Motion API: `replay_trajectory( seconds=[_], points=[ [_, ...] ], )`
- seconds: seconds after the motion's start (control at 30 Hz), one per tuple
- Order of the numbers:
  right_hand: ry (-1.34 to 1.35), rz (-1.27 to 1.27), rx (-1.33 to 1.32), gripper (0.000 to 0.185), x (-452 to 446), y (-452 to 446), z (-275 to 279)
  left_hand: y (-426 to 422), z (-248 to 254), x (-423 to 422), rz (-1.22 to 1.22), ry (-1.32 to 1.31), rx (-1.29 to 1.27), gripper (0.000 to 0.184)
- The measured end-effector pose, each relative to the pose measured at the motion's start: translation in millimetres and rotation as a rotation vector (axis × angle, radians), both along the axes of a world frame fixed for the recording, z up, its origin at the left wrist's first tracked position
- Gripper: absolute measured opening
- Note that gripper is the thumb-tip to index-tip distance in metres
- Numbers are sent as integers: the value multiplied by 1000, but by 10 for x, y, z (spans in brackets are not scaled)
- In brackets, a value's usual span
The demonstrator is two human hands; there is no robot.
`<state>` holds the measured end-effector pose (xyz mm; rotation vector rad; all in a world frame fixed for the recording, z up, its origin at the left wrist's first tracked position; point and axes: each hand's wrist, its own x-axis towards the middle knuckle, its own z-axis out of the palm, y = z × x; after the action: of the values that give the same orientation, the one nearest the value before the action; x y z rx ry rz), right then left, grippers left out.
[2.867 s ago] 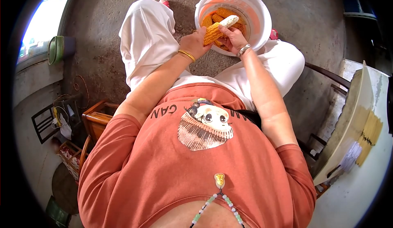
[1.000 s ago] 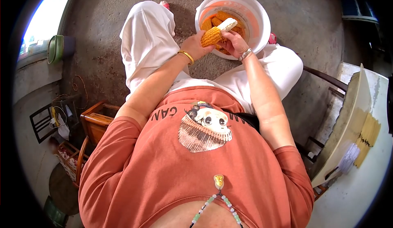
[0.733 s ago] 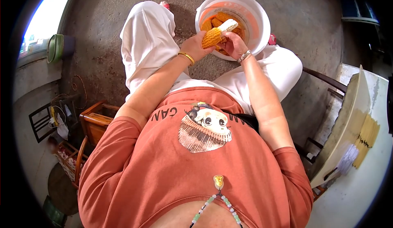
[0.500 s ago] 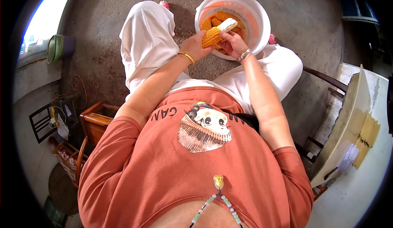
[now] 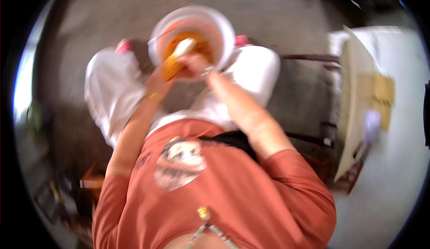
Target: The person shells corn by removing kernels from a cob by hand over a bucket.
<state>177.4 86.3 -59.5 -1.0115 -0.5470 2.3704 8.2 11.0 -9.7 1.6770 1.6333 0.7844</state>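
A partly stripped corn cob is gripped at its kernel-covered lower end by my left hand, closed around it. Its bare white tip points up and to the right. My right hand is closed on the cob from the right side, near where kernels meet the bare part; its fingers are blurred. Both hands are at the near rim of a white bucket standing on the floor between my legs. Inside it are orange-yellow corn ears, smeared by motion.
To the right stands a table or board seen edge-on, with dark wooden bars beside it. A brown wooden piece of furniture is at the lower left. A concrete floor surrounds the bucket.
My view has swung, so bucket, hands and legs appear further left and lower, and the picture is blurred. Both hands are still on the same corn cob.
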Motion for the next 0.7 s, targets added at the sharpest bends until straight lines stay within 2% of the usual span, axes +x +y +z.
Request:
replay_trajectory(
  seconds=[0.03, 0.07, 0.1, 0.13, 0.17, 0.2, 0.27, 0.33, 0.37, 0.4, 0.43, 0.47, 0.5, 0.53, 0.7],
  points=[
    [-56, 1, 124, 37, -23, 8, -287, -1, -45, 3, 15, 15, 43, 55],
    [-109, -109, 79, 35, -49, -81, 126, -23, -65, -6, 26, 46, 36, 56],
    [-21, -128, 92, 34, -74, -55, -8, -10, 22, 17, 30, 97, 6, 56],
    [-15, -130, 121, 34, -47, -88, 235, -20, -15, -7, 41, 94, -3, 56],
    [251, -90, 13, 34, -85, 3, -296, -25, 2, 26, 62, 117, -16, 55],
    [332, -54, 6, 36, -85, 75, -583, 8, -23, 46, 50, 92, -4, 54],
    [33, -62, 241, 34, -35, -6, -35, -20, -97, -14, 60, 65, 3, 54],
    [-12, -59, 194, 31, -46, -9, -120, 4, -88, 11, 54, 141, 53, 52],
    [-103, 22, 195, 34, 17, 6, -108, 16, -210, -38, 41, 165, 45, 53],
    [-166, 78, 254, 32, 48, 27, -130, 9, -162, -34, 53, 214, -32, 55],
    [-334, 164, 354, 31, 77, 100, -298, 6, -184, -39, 42, 145, 47, 56],
    [-390, 194, 438, 33, 102, 110, -217, 2, -180, -43, 60, 118, 41, 55],
    [-180, 138, 254, 39, 101, 74, -61, 0, -16, -39, 61, 158, -62, 54],
    [-78, 80, 224, 42, 38, -26, 311, -1, 102, -52, 57, 122, -112, 52],
    [-41, 63, 194, 37, 29, -47, 381, 30, 130, -107, 21, 74, -220, 57]
  ],
)
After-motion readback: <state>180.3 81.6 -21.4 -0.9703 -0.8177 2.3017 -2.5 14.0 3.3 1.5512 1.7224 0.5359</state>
